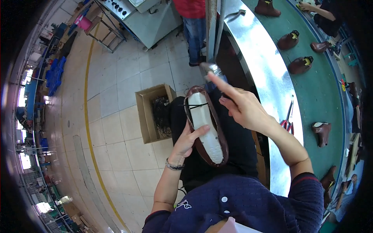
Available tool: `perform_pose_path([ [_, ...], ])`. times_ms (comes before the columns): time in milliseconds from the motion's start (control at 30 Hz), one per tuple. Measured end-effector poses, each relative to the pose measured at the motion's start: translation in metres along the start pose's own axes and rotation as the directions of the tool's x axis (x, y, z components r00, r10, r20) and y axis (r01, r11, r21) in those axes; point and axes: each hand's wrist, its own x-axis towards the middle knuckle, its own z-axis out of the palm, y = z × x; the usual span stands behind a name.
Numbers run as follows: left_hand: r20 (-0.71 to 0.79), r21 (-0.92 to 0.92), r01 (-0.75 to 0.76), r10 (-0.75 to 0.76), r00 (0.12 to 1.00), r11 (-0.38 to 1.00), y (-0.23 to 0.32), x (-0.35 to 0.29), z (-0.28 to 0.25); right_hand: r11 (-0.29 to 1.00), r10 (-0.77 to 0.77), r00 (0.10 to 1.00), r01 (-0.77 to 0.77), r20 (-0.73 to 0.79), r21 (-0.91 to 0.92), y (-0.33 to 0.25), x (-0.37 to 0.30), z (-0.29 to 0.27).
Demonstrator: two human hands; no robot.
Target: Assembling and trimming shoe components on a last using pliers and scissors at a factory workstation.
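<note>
Dark trousers (241, 151) lie beneath the upturned brown shoe (205, 134). Left hand (187, 142) clamps the shoe's left edge; right of it, the right hand (248, 109) extends a finger by a blurred metal tool (214, 70), grip impossible to tell. Farther left of the shoe stands a carton (145, 116).

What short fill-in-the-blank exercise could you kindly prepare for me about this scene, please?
1. The held brown shoe is gripped by the person's ____ hand.
2. The open box on the tiled floor is made of ____.
3. The long surface carrying other shoes beyond the metal bench is coloured ____.
4. The curved line painted along that floor is coloured ____.
Missing words: left; cardboard; green; yellow.
</note>
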Motion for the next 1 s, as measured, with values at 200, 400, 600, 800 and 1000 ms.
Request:
perform_pose_path([
  [200, 0.192, 0.210, -0.260, 0.221, 0.956, 0.942, -0.029, -0.007, -0.003, 0.955, 0.185, 0.983, -0.183, 0.011, 0.233, -0.008, -0.062, 0.025],
  [400, 0.453, -0.076, -0.287, 0.289, 0.843, 0.955, -0.037, 0.008, -0.030, 0.931, 0.307, 0.951, -0.307, 0.031, 0.199, 0.000, -0.114, 0.062],
  [600, 0.081, -0.010, -0.272, 0.272, 0.959, 0.962, -0.032, 0.019, 0.012, 0.983, 0.119, 0.993, -0.118, 0.000, 0.143, 0.002, -0.128, 0.065],
  [800, 0.001, -0.029, -0.305, 0.305, 0.952, 0.952, -0.032, 0.019, 0.014, 0.322, 0.500, 0.752, -0.622, 0.430, 0.714, 0.013, -0.131, 0.030],
  [1000, 0.023, -0.031, -0.315, 0.316, 0.949, 0.949, -0.035, 0.018, 0.014, 0.230, 0.330, 0.686, -0.724, 0.648, 0.650, 0.011, -0.115, 0.022],
])
